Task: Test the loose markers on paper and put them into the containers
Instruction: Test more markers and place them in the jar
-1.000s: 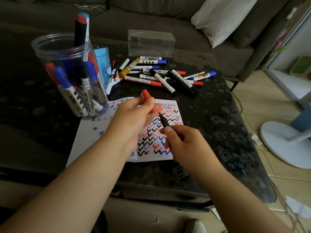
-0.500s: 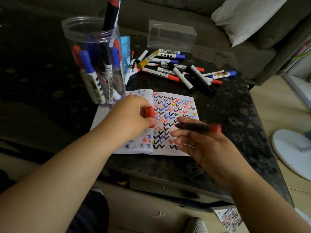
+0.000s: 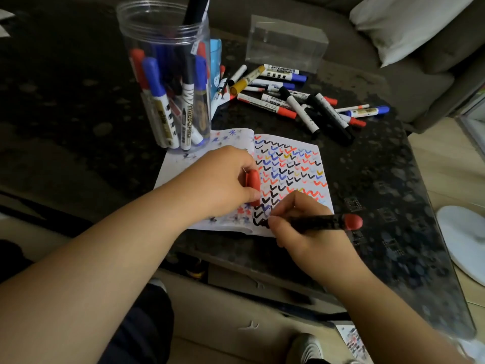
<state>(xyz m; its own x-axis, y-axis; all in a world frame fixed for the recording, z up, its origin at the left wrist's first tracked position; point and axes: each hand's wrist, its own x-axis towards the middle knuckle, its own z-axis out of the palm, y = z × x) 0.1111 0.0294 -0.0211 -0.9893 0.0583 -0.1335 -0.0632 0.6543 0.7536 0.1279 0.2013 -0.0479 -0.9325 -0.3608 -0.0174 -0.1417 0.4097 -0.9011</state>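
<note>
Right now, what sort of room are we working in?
Most likely a home living room: a grey sofa with a white cushion sits behind the dark, low coffee table, and a wood-look floor runs alongside.

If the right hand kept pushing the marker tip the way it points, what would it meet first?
The right hand aims the black marker leftward along the paper's bottom edge. First comes the paper itself; farther on, probably the left hand holding the red cap, though depth is unclear.

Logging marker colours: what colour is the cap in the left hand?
Red cap, pinched in the left hand; head view.
</note>
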